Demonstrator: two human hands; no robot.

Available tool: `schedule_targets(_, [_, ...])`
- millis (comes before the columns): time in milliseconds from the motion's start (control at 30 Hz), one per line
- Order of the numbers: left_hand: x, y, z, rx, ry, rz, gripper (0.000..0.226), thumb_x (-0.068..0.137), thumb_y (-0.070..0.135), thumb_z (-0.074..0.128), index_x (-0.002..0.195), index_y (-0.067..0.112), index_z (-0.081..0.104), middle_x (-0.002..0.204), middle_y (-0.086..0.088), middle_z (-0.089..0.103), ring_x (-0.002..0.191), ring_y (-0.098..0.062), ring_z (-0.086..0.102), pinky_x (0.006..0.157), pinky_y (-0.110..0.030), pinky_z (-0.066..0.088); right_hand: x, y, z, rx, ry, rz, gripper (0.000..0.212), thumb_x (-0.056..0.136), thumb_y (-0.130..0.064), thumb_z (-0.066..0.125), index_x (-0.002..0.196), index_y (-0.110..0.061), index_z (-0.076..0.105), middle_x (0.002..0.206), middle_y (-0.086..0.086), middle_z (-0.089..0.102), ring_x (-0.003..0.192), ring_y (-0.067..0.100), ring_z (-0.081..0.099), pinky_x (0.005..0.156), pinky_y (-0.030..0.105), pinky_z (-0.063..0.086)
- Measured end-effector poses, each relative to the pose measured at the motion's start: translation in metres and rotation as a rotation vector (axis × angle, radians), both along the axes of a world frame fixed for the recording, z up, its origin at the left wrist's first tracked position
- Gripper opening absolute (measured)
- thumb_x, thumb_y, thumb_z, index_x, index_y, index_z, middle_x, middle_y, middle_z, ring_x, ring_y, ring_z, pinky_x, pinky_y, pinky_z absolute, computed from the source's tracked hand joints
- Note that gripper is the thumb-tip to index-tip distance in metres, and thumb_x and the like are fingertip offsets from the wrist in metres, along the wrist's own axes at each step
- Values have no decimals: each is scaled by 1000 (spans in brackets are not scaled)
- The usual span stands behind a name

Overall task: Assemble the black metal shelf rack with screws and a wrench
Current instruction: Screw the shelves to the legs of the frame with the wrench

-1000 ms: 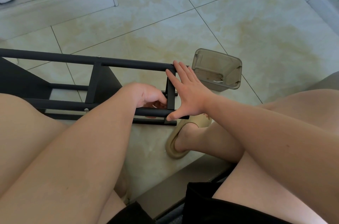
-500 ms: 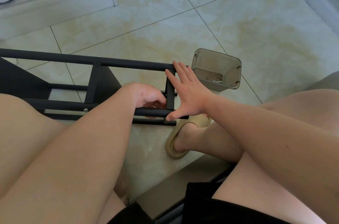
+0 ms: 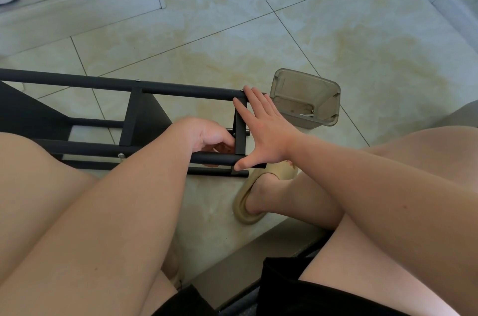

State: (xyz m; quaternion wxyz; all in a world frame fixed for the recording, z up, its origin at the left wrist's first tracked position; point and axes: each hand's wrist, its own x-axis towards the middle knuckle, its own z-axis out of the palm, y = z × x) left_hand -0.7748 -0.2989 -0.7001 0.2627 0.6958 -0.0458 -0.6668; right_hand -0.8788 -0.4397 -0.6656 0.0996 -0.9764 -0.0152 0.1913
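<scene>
Hands at the end of a black metal rack (image 3: 186,90) lying on its side on the floor.

Head view: the rack is matte black tubing with flat panels and silver screw heads, and it lies across the person's knees. The right hand (image 3: 263,131) is spread flat against its end piece, fingers straight, thumb on the lower bar. The left hand (image 3: 207,134) curls in behind that end piece; whether it holds anything I cannot tell. Glossy beige floor tiles (image 3: 336,30) carry a smoky plastic tub (image 3: 305,98) just beside the rack's end, with a tan sandal (image 3: 258,196) nearer.
</scene>
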Motion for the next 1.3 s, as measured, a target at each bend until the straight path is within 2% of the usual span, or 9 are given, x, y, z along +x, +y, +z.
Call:
schedule_targets(100, [0, 0, -4, -24, -70, -14, 17, 88, 9, 62, 73, 11, 67, 72, -6, 62, 68, -20, 55, 71, -32, 46, 0, 0, 1, 5, 2, -2, 147, 60, -86, 69, 161, -12, -8, 164, 19, -25, 152, 32, -25, 124, 44, -14])
schedule_targets(333, [1, 1, -2, -54, 43, -9, 19, 92, 3, 56, 100, 7, 73, 98, -13, 70, 91, -28, 62, 98, -42, 49, 0, 0, 2, 7, 0, 0, 147, 60, -86, 69, 161, -11, -8, 164, 19, -26, 152, 32, -25, 124, 43, -15])
schedule_targets(433, [1, 1, 0, -19, 37, -5, 14, 93, 11, 58, 95, 9, 73, 83, -7, 71, 82, -24, 61, 78, -36, 53, 0, 0, 1, 4, 5, 0, 148, 60, -86, 69, 161, -11, -9, 163, 20, -26, 152, 32, -25, 124, 44, -15])
schedule_targets(633, [-2, -1, 0, -44, -99, -26, 14, 90, 5, 59, 81, 9, 69, 76, -4, 65, 72, -18, 57, 74, -29, 47, 0, 0, 1, 10, 0, -4, 148, 59, -86, 69, 161, -12, -8, 163, 19, -26, 152, 31, -25, 123, 43, -16])
schedule_targets(867, [0, 1, -1, -86, -31, 5, 31, 90, -5, 54, 118, -1, 67, 121, -25, 65, 99, -29, 61, 105, -44, 45, 0, 0, 1, 13, 1, -8, 147, 60, -85, 70, 161, -12, -8, 163, 19, -26, 152, 32, -25, 124, 43, -15])
schedule_targets(933, [1, 1, -1, -96, 31, 19, 30, 91, -4, 53, 117, 0, 67, 109, -23, 68, 95, -32, 62, 96, -46, 51, 0, 1, 1, 8, 1, -5, 147, 60, -85, 70, 161, -12, -8, 163, 19, -26, 152, 31, -25, 124, 44, -15])
schedule_targets(1100, [0, 1, 2, -42, 19, 5, 17, 90, 6, 60, 102, 8, 72, 77, -9, 72, 67, -23, 67, 63, -32, 56, 0, 0, 2, 10, 3, -10, 148, 60, -85, 70, 161, -12, -9, 163, 18, -27, 152, 31, -26, 124, 43, -15])
schedule_targets(1200, [-1, 0, 3, -75, -51, -4, 17, 89, 1, 58, 99, 6, 71, 77, -9, 69, 68, -20, 65, 67, -29, 53, 0, 1, 2, 10, 5, -11, 148, 59, -86, 70, 161, -13, -9, 164, 18, -26, 152, 31, -25, 124, 43, -15])
schedule_targets(1300, [-2, -1, 3, -72, -98, -7, 24, 88, -2, 57, 109, 1, 69, 86, -11, 67, 82, -24, 61, 82, -33, 49, -1, 1, 1, 4, -1, -10, 148, 59, -86, 70, 161, -13, -8, 164, 18, -26, 152, 31, -25, 124, 42, -15])
